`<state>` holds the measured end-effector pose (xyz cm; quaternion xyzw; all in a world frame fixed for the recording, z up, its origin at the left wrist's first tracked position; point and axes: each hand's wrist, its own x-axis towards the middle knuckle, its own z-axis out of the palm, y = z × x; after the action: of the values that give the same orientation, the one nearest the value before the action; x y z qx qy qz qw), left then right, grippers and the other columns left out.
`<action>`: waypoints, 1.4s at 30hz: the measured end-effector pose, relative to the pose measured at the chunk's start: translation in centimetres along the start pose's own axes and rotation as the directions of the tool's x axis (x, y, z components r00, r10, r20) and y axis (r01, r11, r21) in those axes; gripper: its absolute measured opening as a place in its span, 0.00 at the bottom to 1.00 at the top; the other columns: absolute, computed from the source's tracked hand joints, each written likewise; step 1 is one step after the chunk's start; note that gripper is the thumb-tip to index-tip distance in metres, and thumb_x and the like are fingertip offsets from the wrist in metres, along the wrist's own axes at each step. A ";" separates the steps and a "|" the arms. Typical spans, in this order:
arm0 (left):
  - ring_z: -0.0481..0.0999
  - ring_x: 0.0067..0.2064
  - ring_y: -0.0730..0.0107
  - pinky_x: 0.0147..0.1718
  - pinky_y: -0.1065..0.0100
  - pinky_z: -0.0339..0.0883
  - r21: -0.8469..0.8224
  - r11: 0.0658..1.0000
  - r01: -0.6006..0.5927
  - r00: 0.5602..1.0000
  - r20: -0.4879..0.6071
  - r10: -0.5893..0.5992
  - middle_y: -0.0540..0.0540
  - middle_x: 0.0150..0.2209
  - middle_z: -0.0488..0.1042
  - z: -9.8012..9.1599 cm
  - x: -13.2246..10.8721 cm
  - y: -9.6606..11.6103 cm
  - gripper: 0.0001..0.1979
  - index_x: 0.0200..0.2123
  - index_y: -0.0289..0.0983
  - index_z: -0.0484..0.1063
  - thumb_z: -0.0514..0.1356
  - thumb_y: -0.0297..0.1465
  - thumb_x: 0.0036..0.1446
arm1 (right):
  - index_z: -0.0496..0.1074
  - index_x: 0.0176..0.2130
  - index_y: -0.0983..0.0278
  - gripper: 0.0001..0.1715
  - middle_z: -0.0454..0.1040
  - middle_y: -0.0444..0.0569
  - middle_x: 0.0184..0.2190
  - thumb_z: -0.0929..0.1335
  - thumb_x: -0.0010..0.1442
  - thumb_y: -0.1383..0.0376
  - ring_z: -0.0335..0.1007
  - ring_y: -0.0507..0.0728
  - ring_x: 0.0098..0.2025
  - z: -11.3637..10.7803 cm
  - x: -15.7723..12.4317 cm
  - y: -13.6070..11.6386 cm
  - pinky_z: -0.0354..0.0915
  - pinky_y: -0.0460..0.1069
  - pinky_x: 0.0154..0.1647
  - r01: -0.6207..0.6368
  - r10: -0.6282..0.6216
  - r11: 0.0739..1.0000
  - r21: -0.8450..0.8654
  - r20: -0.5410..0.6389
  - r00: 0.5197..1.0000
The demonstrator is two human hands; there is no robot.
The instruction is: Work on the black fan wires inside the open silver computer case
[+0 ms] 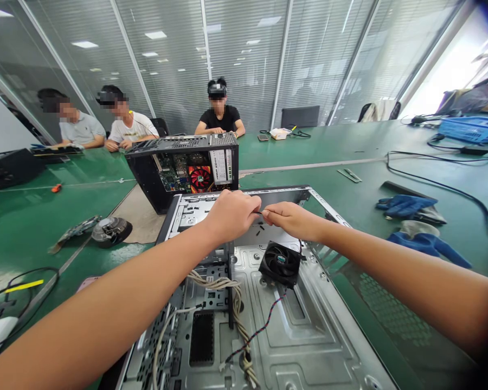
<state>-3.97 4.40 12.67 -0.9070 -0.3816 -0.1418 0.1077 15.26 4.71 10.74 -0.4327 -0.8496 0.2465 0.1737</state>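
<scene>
Left hand point(233, 214) and right hand point(288, 219) work a slim dark piece point(259, 212), fingertips clamped on it, above the open silver metal computer case's point(309, 346) far end; steadiness looks called for next.

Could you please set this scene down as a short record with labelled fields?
Left hand: fingertips closed at a thin dark piece, too small to identify
Right hand: fingertips pinched at the same piece
Open case: lying flat below both hands
Black fan: inside the open case
Beige cables: twisted, inside the open case
Second case: upright, beyond the open one
Blue gloves: on the green table, picture right
</scene>
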 end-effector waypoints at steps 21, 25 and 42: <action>0.73 0.37 0.64 0.35 0.64 0.53 0.029 1.000 -0.006 0.999 0.037 0.005 0.46 0.34 0.78 -0.3 0.0 0.2 0.10 0.33 0.37 0.72 0.53 0.33 0.64 | 0.61 0.24 0.61 0.19 0.64 0.45 0.23 0.56 0.62 0.57 0.60 0.54 0.29 -0.2 -0.1 -0.3 0.55 0.50 0.34 -0.014 0.014 1.000 -0.013 0.003 1.000; 0.72 0.37 0.63 0.33 0.64 0.53 0.001 1.000 0.006 1.000 0.014 -0.006 0.46 0.34 0.77 -0.2 0.0 0.2 0.09 0.34 0.37 0.72 0.54 0.33 0.63 | 0.60 0.24 0.61 0.19 0.64 0.45 0.23 0.55 0.62 0.57 0.59 0.54 0.29 -0.2 -0.1 -0.3 0.55 0.51 0.34 -0.015 0.015 1.000 -0.023 0.013 1.000; 0.73 0.39 0.64 0.34 0.64 0.52 0.014 0.999 -0.034 0.997 0.071 0.033 0.47 0.36 0.78 0.2 0.1 0.1 0.10 0.33 0.37 0.71 0.51 0.31 0.64 | 0.61 0.24 0.61 0.18 0.66 0.46 0.23 0.56 0.63 0.59 0.59 0.54 0.28 0.0 -0.1 -0.1 0.55 0.50 0.33 -0.013 0.014 0.999 -0.045 0.015 1.000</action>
<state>-3.84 4.44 12.53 -0.9169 -0.3709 -0.1049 0.1034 15.21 4.53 10.78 -0.4404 -0.8532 0.2321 0.1556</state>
